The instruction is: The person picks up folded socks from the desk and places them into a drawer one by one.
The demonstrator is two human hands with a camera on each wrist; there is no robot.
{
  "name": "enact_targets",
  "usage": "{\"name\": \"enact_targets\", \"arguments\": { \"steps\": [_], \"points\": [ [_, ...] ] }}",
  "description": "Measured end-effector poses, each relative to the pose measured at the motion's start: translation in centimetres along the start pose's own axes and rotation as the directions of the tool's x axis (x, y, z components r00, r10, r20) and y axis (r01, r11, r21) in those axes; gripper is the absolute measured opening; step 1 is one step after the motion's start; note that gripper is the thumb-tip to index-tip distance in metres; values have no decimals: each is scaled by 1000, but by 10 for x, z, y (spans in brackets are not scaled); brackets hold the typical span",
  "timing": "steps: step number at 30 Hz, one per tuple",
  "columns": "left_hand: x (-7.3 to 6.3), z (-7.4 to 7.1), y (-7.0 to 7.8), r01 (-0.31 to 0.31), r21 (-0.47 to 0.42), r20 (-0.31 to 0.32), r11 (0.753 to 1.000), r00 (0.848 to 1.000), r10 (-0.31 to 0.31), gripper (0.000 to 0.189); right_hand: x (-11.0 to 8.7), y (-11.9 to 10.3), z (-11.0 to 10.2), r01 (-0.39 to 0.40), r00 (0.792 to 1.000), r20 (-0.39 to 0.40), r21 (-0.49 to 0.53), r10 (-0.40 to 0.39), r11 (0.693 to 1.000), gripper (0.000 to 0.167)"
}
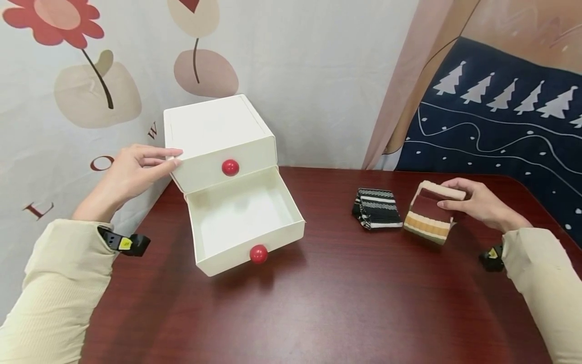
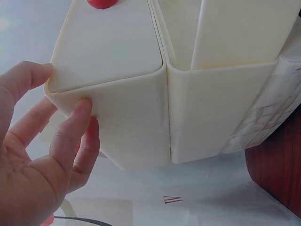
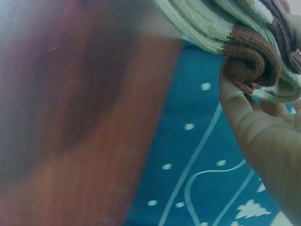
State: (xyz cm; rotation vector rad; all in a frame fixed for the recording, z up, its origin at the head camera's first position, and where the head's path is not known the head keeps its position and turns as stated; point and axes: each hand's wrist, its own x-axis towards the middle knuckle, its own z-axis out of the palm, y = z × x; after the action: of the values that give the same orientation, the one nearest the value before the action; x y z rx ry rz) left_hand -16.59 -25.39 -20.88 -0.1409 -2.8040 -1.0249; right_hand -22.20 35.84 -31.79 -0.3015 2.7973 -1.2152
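Observation:
A white two-drawer box (image 1: 213, 126) stands at the left of the table, upper drawer closed and lower drawer (image 1: 250, 253) pulled out. Fingertips of my left hand (image 1: 136, 169) touch its upper left front corner; the left wrist view shows my left hand (image 2: 44, 141) with fingers spread against the side and edge. At the right, my right hand (image 1: 482, 202) pinches a folded pair of striped socks (image 1: 427, 215), brown, cream and yellow, between thumb and fingers. The rolled brown part of these socks (image 3: 251, 59) shows near the thumb of my right hand (image 3: 268, 136).
Beside the striped socks lies a folded black-and-white patterned pair of socks (image 1: 377, 208) on the dark red wooden table (image 1: 327, 298). Red round knobs (image 1: 258, 254) stick out from the drawer fronts. Behind hang a flowered curtain (image 1: 318, 76) and a navy cloth with white trees (image 1: 491, 126).

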Motion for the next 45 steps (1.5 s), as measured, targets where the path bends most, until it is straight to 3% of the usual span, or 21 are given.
{"name": "enact_targets", "arguments": {
  "steps": [7, 14, 23, 31, 39, 45],
  "points": [
    [1, 0, 0, -10, 11, 3, 1000, 1000, 10, 41, 6, -43, -9, 66, 997, -40, -7, -66, 998, 42],
    [1, -1, 0, -3, 24, 10, 1000, 1000, 3, 41, 14, -96, -7, 219, 975, 38, 39, -221, 975, 37],
    [-1, -3, 1, 4, 22, 7, 1000, 1000, -5, 42, 38, -170, 8, 410, 885, 199, 97, -421, 907, 34],
    [0, -1, 3, 1, 5, 4, 1000, 1000, -1, 41, 57, -226, 44, 519, 800, 278, 122, -532, 846, 36],
    [4, 2, 6, -21, 7, 1, 1000, 1000, 21, 41, 73, -266, 97, 540, 748, 356, 165, -560, 825, 35],
    [4, 2, 6, -25, 12, 5, 1000, 1000, 25, 41, 84, -283, 133, 594, 712, 380, 121, -590, 795, 33]
  ]
}}
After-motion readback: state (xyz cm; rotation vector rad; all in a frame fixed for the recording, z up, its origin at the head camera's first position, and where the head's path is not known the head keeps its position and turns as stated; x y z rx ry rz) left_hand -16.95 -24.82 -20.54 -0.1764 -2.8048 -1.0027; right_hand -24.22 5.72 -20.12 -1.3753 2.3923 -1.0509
